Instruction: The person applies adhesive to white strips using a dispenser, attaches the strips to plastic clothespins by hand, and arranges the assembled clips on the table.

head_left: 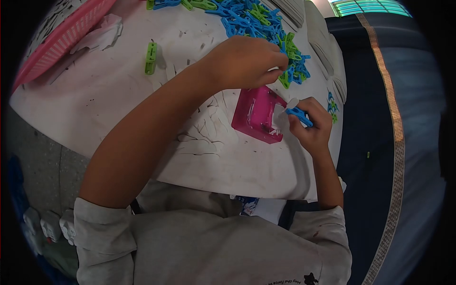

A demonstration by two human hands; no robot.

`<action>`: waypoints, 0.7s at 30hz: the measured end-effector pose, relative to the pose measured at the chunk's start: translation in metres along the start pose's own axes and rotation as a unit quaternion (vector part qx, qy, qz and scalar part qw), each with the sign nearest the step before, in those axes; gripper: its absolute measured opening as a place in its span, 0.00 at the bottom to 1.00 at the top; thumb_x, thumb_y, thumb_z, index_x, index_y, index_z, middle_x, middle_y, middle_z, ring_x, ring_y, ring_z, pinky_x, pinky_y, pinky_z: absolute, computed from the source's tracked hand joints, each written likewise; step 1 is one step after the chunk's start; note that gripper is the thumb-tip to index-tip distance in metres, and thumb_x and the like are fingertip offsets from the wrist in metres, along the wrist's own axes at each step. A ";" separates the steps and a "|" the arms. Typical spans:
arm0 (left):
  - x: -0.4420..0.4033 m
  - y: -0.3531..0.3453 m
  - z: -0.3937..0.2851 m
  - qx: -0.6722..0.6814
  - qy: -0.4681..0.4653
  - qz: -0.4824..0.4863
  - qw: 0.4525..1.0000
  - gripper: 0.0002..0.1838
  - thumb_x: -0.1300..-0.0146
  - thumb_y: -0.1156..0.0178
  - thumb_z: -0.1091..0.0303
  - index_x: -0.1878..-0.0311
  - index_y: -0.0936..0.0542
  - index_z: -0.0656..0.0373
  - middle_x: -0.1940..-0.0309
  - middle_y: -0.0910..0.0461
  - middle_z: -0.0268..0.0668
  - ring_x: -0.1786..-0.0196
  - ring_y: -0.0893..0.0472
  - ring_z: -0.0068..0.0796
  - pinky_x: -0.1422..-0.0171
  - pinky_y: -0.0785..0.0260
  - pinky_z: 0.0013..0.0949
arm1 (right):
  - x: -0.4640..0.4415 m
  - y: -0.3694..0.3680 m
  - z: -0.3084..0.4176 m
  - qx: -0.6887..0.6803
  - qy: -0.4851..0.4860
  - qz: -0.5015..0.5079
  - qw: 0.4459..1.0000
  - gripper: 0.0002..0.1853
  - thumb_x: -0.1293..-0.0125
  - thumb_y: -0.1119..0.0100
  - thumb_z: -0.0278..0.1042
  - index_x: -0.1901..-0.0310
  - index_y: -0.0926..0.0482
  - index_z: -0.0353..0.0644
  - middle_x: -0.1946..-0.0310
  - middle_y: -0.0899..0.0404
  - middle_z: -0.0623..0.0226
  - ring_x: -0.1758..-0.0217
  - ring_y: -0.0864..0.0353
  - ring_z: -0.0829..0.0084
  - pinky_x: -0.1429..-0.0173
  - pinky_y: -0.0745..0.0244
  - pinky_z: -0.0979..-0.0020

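My right hand is closed around a blue clothespin. A small pale, rounded piece shows at the clothespin's end, beside the fingertips. Just left of that hand stands a pink open box with white scraps or residue along its edges. My left hand reaches over the box's far side, to the edge of a heap of blue and green clothespins. Its thumb and fingers are curled together; what they hold, if anything, is hidden.
Thin pale strips lie on the white table. A lone green clothespin is farther left, near a pink basket and crumpled white paper. Stacks of grey strips line the far right edge.
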State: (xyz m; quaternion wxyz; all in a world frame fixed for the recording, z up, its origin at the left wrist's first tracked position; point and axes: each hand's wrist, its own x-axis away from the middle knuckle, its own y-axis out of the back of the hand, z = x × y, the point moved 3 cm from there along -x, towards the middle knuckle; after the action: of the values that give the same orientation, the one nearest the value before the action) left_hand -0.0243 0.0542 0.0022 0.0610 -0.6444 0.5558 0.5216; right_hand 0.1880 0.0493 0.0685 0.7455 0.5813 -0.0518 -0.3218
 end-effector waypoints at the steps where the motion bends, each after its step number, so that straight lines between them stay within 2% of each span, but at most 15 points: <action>1: 0.000 -0.001 0.000 0.001 0.005 0.002 1.000 0.07 0.37 0.39 0.63 0.59 0.16 0.51 0.66 0.16 0.35 0.60 0.15 0.37 0.58 0.23 0.41 | -0.001 0.000 0.001 0.005 0.006 0.000 1.000 0.11 0.49 0.30 0.28 0.63 0.18 0.36 0.72 0.21 0.63 0.72 0.21 0.72 0.68 0.29 0.73; 14: 0.001 -0.002 0.003 -0.001 -0.003 -0.010 1.000 0.06 0.36 0.39 0.62 0.59 0.17 0.51 0.67 0.16 0.35 0.61 0.15 0.37 0.58 0.22 0.40 | -0.005 0.004 0.005 0.056 0.040 0.050 0.996 0.12 0.52 0.29 0.26 0.64 0.17 0.38 0.72 0.19 0.63 0.72 0.19 0.71 0.67 0.26 0.73; 21: 0.000 -0.002 0.003 -0.023 0.017 0.026 0.999 0.07 0.35 0.39 0.62 0.59 0.16 0.51 0.67 0.15 0.33 0.61 0.15 0.35 0.58 0.22 0.39 | -0.006 0.005 0.005 0.064 0.046 0.086 0.993 0.12 0.53 0.31 0.25 0.64 0.17 0.38 0.74 0.20 0.62 0.74 0.20 0.69 0.69 0.27 0.71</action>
State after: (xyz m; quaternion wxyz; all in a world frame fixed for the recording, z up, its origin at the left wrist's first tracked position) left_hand -0.0245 0.0562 -0.0001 0.0233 -0.6398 0.5614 0.5244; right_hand 0.1832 0.0484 0.0765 0.7332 0.6357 -0.0878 -0.2251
